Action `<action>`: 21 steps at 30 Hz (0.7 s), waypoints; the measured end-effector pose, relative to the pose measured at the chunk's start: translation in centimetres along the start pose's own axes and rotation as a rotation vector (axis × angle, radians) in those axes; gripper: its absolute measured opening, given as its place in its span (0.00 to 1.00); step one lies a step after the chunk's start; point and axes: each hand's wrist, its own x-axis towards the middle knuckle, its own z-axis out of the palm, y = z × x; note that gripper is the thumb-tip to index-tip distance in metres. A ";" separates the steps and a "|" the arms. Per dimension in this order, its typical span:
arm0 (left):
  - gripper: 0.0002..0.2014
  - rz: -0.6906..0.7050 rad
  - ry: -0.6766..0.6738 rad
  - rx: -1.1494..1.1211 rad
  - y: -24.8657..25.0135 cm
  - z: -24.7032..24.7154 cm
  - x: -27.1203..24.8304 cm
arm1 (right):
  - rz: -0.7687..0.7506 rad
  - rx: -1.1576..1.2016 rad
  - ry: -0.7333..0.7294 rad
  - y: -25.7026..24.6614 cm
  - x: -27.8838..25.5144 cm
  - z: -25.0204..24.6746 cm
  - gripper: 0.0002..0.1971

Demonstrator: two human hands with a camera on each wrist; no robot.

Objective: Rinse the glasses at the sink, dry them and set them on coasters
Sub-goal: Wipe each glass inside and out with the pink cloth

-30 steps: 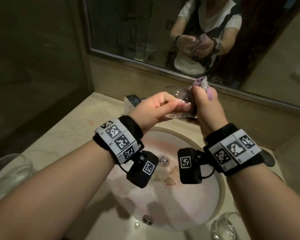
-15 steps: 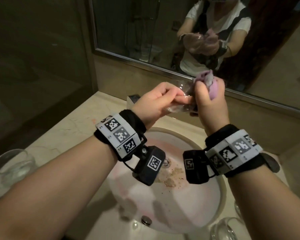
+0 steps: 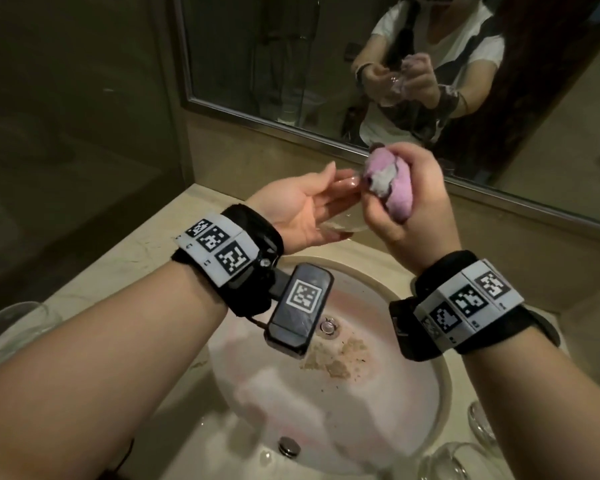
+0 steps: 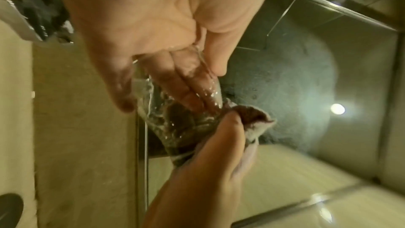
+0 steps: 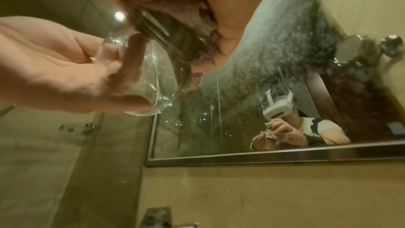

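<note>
Above the sink, my left hand (image 3: 302, 206) lies palm up and holds a clear glass (image 3: 345, 221) on its side between thumb and fingers. My right hand (image 3: 420, 202) grips a bunched pink cloth (image 3: 392, 183) whose end is pushed into the mouth of the glass. In the left wrist view my fingers show through the wet glass (image 4: 175, 124), with the cloth (image 4: 254, 120) at its rim. The right wrist view shows the cloth (image 5: 181, 11) running from my fist into the glass (image 5: 157, 84).
The white basin (image 3: 326, 410) with brown stains lies below my wrists. One clear glass (image 3: 11, 327) stands on the counter at the left. Two more glasses (image 3: 458, 459) stand at the front right. The mirror (image 3: 291, 64) is just behind my hands.
Both hands rose toward the mirror. My left hand turned palm up and its fingers loosened along the glass, while my right hand twisted the cloth in the mouth of the glass.
</note>
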 end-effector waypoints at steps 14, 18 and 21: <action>0.08 0.413 0.111 0.511 -0.2 1.6 -1.0 | 0.306 0.355 0.177 -0.6 2.1 -1.0 0.13; 0.13 0.158 0.128 0.255 0.6 2.3 -1.0 | 0.110 0.199 0.106 -0.9 0.7 -1.0 0.19; 0.13 0.231 0.119 0.219 0.2 2.8 -1.2 | 0.084 0.156 0.087 -1.2 0.3 -0.2 0.20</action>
